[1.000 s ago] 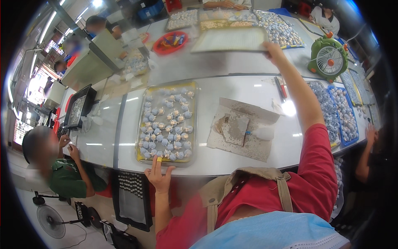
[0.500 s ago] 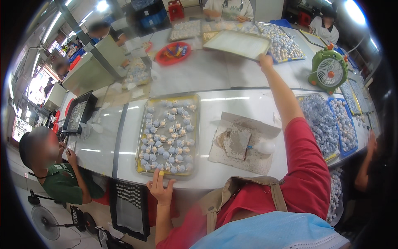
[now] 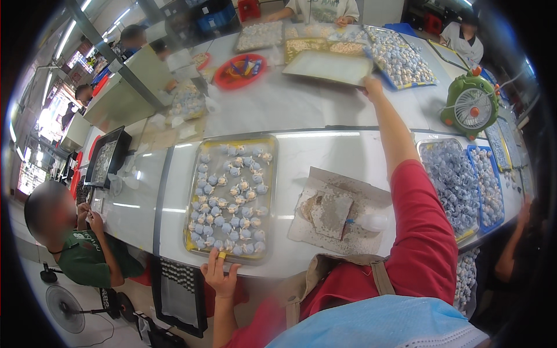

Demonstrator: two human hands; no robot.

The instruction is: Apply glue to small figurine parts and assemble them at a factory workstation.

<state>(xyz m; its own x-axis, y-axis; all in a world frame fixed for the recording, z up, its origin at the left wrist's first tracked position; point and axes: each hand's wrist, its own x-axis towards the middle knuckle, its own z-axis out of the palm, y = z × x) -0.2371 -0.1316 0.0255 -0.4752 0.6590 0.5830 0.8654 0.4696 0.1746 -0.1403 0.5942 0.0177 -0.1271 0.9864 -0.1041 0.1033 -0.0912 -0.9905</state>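
Note:
My right arm reaches far over the table, and my right hand [image 3: 373, 88] grips the right end of a shallow whitish tray [image 3: 328, 67] with a yellowish rim. Nothing lies on that tray's visible face. At the table's near edge, my left hand [image 3: 220, 279] has its fingers apart, with yellow tape round one fingertip. Those fingertips are by the near rim of a clear-and-yellow tray [image 3: 271, 191]; whether they touch it I cannot tell. Several small blue-and-cream figures [image 3: 233, 209] stand in loose rows in this tray.
Right of the figures lies a stained cardboard sheet [image 3: 313, 232] with a white bottle [image 3: 371, 222]. Trays of blue parts [image 3: 447, 185] and figures [image 3: 487, 180] stand at the right, below a green fan [image 3: 473, 107]. A red basin [image 3: 223, 78] sits further back. Co-workers sit around.
My right hand has brought the whitish tray slightly nearer, uncovering more of the small-parts trays behind it. My left hand stays by the figure tray's near rim. The view has shifted a little.

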